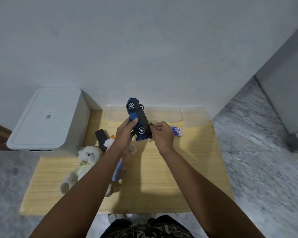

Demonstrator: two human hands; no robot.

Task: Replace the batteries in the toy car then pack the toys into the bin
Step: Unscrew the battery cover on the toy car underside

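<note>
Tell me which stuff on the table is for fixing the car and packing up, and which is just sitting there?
For the job: toy car, screwdriver, new batteries, clear bin, white teddy, doll, left hand, right hand.

Just there: white lidded box, black thing behind the toys.

Toy car [134,115] blue, black underside; teddy bear [86,158] cream; table [162,169] pale wood.

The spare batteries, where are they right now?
In the head view, the batteries lie on the wooden table, just right of the right hand, near the clear plastic bin.
</note>
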